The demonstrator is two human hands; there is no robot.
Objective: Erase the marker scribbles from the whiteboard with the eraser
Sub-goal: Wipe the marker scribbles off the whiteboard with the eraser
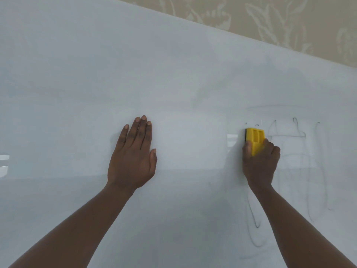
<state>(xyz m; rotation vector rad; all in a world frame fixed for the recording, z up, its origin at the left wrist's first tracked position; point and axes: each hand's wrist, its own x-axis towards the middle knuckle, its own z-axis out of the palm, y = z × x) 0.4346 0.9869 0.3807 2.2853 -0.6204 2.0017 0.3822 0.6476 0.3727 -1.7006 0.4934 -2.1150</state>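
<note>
A large whiteboard (173,78) fills most of the view. My right hand (260,163) grips a yellow eraser (255,139) with a dark pad and presses it against the board at centre right. Faint grey marker scribbles (301,151) run to the right of and below the eraser, with loops reaching down towards the lower right. My left hand (133,157) lies flat on the board at centre left, fingers extended and close together, holding nothing.
Beige wallpaper (270,20) with a pale leaf pattern shows above the board's slanted top edge at the upper right. The board's left half carries only light reflections and faint smears.
</note>
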